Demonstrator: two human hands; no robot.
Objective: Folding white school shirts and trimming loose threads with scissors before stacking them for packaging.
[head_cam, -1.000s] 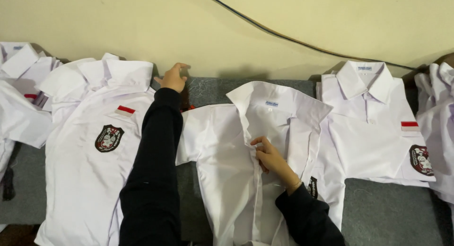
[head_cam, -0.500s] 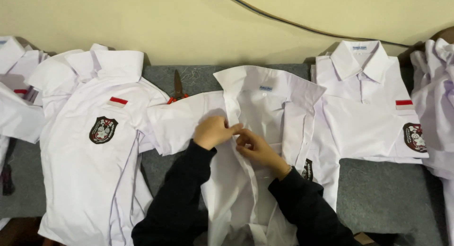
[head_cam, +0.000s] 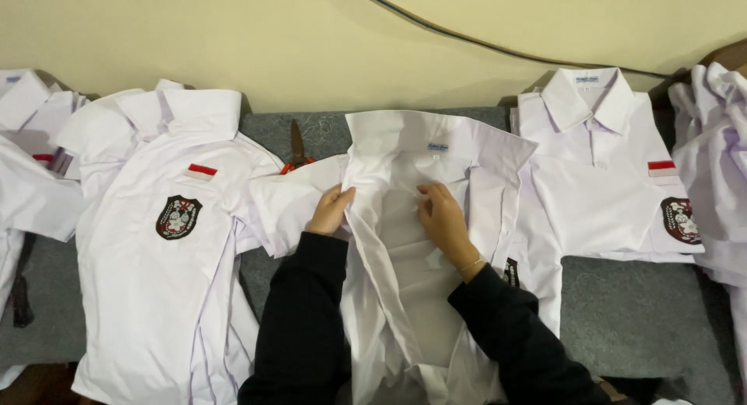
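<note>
**Both hands on the open front of a white shirt**

The left hand (head_cam: 331, 210) pinches the left front edge of the white shirt (head_cam: 405, 296) lying in the middle, fingers curled around the fabric just below the collar. The right hand (head_cam: 443, 218) grips the opposite front edge, thumb and fingers closed on the cloth, a thin bracelet at the wrist. Between the two hands the shirt lies spread open, its inside showing, collar toward the wall. Both arms wear dark sleeves (head_cam: 303, 319).

The shirt lies on a grey surface (head_cam: 622, 312). Just beside it on the left lies a second white shirt with a dark badge (head_cam: 177, 217) and a small red-and-white patch; scissors with an orange handle (head_cam: 297, 148) lie between the two collars. On the right a folded white shirt (head_cam: 599, 171) lies buttoned, collar up, its sleeve bearing a similar badge. More white garments (head_cam: 720, 140) are heaped at the far right edge, and a dark cable (head_cam: 498, 47) runs along the pale wall
</note>
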